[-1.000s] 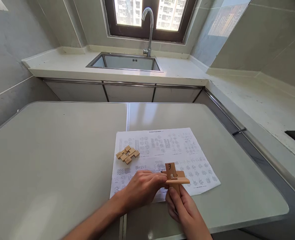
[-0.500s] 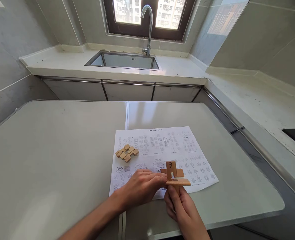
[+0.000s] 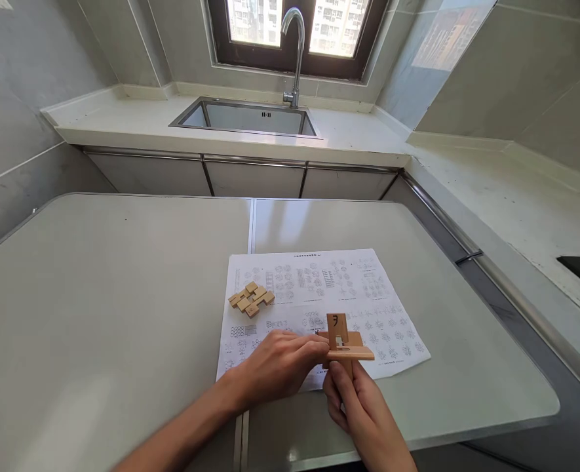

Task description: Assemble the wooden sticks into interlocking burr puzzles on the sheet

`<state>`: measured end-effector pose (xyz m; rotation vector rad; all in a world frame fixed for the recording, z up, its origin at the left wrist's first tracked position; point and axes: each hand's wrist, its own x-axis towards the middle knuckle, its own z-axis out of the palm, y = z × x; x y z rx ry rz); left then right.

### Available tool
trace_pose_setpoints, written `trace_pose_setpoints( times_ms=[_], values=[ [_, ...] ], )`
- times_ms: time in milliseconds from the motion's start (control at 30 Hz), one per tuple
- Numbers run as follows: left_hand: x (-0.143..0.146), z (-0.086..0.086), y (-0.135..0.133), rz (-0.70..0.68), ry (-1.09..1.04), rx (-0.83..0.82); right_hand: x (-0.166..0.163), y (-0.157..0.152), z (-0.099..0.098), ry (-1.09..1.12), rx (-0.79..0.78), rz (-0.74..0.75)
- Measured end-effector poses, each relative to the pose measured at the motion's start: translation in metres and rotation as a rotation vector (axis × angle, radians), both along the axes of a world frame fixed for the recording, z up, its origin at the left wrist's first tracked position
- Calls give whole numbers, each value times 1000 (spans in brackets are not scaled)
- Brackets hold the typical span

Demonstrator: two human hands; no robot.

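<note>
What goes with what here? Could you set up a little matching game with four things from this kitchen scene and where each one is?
Things:
1. crossed wooden puzzle pieces with a dark mark
2. small cluster of pale wooden blocks
3. white printed instruction sheet
4. curved chrome tap

Places:
A. lying flat on the grey table
B. standing behind the steel sink, below the window
C. held between the left hand and the right hand
D. resting on the sheet's far left part

Pairs: 1-C, 2-D, 3-A, 4-B
</note>
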<state>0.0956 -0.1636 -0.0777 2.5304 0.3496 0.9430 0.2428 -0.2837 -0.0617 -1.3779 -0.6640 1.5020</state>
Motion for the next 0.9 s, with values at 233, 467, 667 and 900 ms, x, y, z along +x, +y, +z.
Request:
trace_pose_setpoints(
  times_ms=[233, 467, 667, 900],
  values=[
    [0, 0, 1, -14, 12, -34, -3, 1, 2, -29, 24, -15],
    [0, -1, -1, -31, 28, -78, -2, 3, 4, -32, 9, -19],
    [2, -3, -6, 53, -83, -616, 6, 3, 8, -184, 80, 100],
    [6, 4, 4, 87, -352, -1284, 39, 7, -6, -886, 337, 129]
  ],
)
